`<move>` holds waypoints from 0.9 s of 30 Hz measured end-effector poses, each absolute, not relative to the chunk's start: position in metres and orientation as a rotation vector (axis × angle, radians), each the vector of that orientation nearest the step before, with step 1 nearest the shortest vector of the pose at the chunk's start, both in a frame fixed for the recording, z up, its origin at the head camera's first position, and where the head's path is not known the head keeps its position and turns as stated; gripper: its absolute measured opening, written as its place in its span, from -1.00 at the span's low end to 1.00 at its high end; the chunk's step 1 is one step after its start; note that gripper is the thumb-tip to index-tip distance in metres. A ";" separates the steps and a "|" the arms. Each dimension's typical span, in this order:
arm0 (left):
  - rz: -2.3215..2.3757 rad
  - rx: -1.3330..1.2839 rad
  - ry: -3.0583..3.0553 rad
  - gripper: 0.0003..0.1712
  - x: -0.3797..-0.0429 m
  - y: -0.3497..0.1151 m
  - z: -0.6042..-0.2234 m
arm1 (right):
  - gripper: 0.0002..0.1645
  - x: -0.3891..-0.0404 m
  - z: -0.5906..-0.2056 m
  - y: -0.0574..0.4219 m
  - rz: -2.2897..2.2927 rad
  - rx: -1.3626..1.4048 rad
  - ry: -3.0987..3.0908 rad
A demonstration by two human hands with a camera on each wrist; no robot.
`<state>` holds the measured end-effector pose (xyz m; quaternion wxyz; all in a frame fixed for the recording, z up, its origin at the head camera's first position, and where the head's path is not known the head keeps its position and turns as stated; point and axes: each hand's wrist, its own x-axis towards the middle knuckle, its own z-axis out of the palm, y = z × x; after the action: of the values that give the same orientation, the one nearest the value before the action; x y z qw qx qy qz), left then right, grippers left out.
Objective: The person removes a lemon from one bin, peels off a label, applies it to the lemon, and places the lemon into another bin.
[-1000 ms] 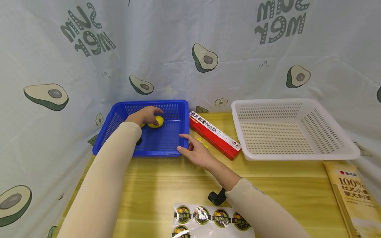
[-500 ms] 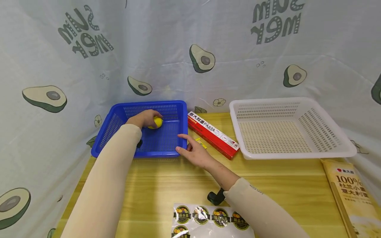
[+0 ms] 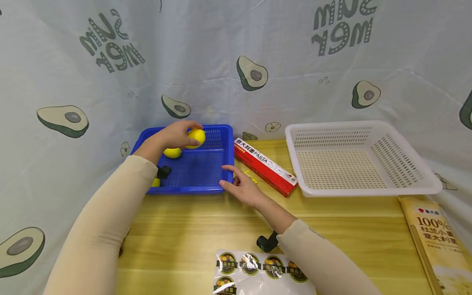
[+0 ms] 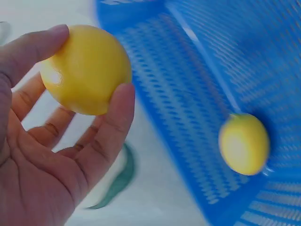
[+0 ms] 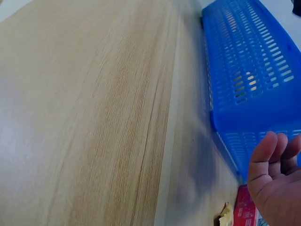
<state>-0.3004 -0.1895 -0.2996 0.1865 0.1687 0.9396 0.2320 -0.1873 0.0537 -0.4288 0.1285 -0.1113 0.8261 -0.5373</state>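
My left hand (image 3: pixel 180 134) holds a yellow lemon (image 3: pixel 196 138) over the back of the blue basket (image 3: pixel 199 190). In the left wrist view, the thumb and fingertips pinch this lemon (image 4: pixel 89 70) around its sides. Another lemon (image 3: pixel 172 153) lies on the basket floor, partly behind the hand. Nearer the front left corner, a yellow piece (image 3: pixel 155 182) shows beside the sleeve. My right hand (image 3: pixel 245 189) is at the basket's right front corner, thumb and index finger spread over the rim. In the right wrist view, its loosely bent fingers (image 5: pixel 265 150) overlap the basket wall.
A red and white pasta box (image 3: pixel 265 166) lies between the blue basket and a white basket (image 3: pixel 368 192). A small yellow packet (image 3: pixel 250 176) is beside my right hand. A sticker sheet (image 3: pixel 258 274) lies in front, a black object (image 3: pixel 267 242) behind it. A pasta bag (image 3: pixel 439 241) is at right.
My left hand closed around the lemon in the basket and lifted it up. The other yellow fruit came into view as the arm shifted. My right hand stayed at the corner.
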 end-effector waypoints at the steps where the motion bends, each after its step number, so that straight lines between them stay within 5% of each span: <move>1: 0.691 0.488 2.661 -0.31 -0.293 -0.190 -0.294 | -0.33 -0.187 -0.429 0.054 -1.569 -0.320 2.396; 12: 1.188 0.451 2.812 -0.34 -0.181 -0.195 -0.286 | -0.26 -0.184 -0.426 0.062 -1.652 -0.326 2.333; 27: 1.577 0.272 2.407 -0.42 -0.086 -0.130 -0.392 | -0.47 -0.095 -0.410 0.173 -1.498 -0.385 2.489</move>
<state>-0.0860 -0.1299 -0.3920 0.1252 0.0935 0.8263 0.5412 -0.0951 0.1734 -0.4097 0.1052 -0.1307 0.8447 -0.5083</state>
